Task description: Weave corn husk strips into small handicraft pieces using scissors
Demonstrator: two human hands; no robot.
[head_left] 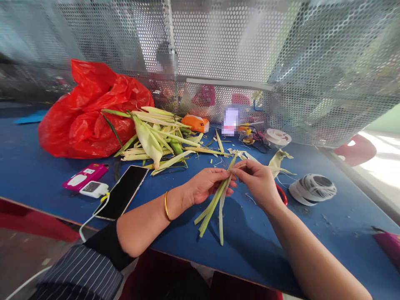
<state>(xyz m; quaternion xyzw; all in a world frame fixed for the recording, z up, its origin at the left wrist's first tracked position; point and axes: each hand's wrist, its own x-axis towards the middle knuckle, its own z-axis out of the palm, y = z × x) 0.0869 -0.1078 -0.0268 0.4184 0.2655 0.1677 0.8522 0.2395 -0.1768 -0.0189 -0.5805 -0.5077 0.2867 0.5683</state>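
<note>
blue tabletop (331, 246) beneath slender, flat, pale-green husk strips (214, 206)

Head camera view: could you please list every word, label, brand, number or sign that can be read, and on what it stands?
No text can be read with certainty.
Orange packet: dark marking, too small to read.
Lit screen: blurred into blocks, unreadable.
White charger: any print is too small to read.
Dark phone: no text shows on its screen.
</note>
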